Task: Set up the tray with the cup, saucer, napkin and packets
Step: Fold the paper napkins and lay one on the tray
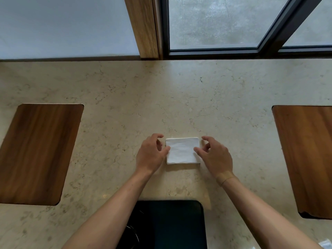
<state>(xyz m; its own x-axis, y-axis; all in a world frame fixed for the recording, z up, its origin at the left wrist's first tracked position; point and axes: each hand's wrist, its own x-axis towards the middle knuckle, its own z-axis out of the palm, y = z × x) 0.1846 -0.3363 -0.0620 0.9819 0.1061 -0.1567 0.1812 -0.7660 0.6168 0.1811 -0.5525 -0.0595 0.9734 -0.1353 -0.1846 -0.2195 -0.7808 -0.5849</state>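
Napkin [182,150] lies flat between both hands' curled fingers [198,151].

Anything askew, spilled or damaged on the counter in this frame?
Nothing spilled. The white napkin lies folded and roughly square to the counter edge, between the left hand and right hand. One oddity: the right wooden inlay shows a dark, chipped-looking near corner.

Café-like counter: marble top [179,97]; window [215,22]

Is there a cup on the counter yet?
No, only a folded white napkin lies on the marble counter, between the two hands.
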